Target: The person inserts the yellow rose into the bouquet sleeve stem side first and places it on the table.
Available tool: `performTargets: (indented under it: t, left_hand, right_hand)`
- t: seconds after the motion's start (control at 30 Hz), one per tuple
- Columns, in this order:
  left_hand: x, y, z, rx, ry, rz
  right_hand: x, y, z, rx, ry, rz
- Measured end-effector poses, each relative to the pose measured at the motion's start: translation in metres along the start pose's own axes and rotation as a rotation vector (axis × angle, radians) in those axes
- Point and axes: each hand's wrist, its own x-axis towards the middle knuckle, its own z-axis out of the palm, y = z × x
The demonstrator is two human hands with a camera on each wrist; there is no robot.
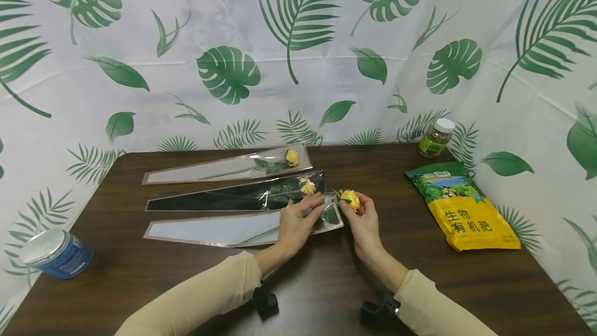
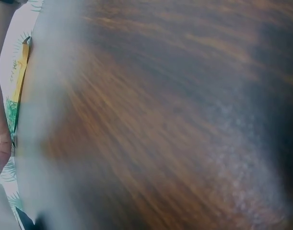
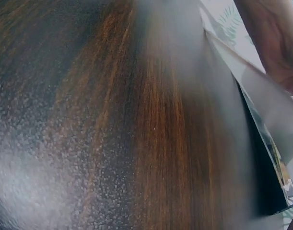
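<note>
In the head view, a yellow rose (image 1: 351, 199) lies with its bloom just outside the right end of the nearest white-backed clear flower sleeve (image 1: 200, 228). Its stem and some leaves show through the film. My right hand (image 1: 366, 224) pinches the rose close below the bloom. My left hand (image 1: 296, 227) grips the sleeve near its mouth, fingers and thumb close together; the exact contact is partly hidden. The right wrist view shows the sleeve film (image 3: 275, 108) raised off the table, with a hand (image 3: 271, 43) behind it.
Behind lie a black sleeve (image 1: 200, 200) and another white sleeve (image 1: 186, 174), each with a yellow rose inside. A yellow fertilizer bag (image 1: 471, 217) and a white-lidded jar (image 1: 435, 139) stand right on the brown table (image 1: 317, 294). A blue can (image 1: 60, 258) is left.
</note>
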Motion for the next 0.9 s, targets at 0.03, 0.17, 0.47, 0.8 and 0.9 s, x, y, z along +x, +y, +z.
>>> performTargets:
  t: [0.03,0.17,0.47,0.8,0.9]
  left_hand:
    - [-0.0001,0.0000,0.0001,0.002,-0.001,-0.001]
    - [-0.0004,0.0001,0.0000,0.016,-0.005,-0.001]
    - [-0.0007,0.0001,-0.0007,0.033,-0.031,-0.012]
    - [0.0002,0.0017,0.0011,0.015,-0.047,-0.028]
    - [0.0003,0.0015,0.0008,0.018,-0.050,-0.029]
  right_hand:
    - [0.0003,0.0005,0.0002,-0.004,-0.002,0.002]
    - [0.0008,0.0012,-0.0004,-0.026,-0.014,0.017]
    - [-0.0040,0.0009,-0.0056,-0.003,-0.065,0.056]
    - [-0.0064,-0.0016,-0.0024,0.071,-0.052,0.081]
    - [-0.0068,-0.0016,-0.0024,0.074,-0.068,0.091]
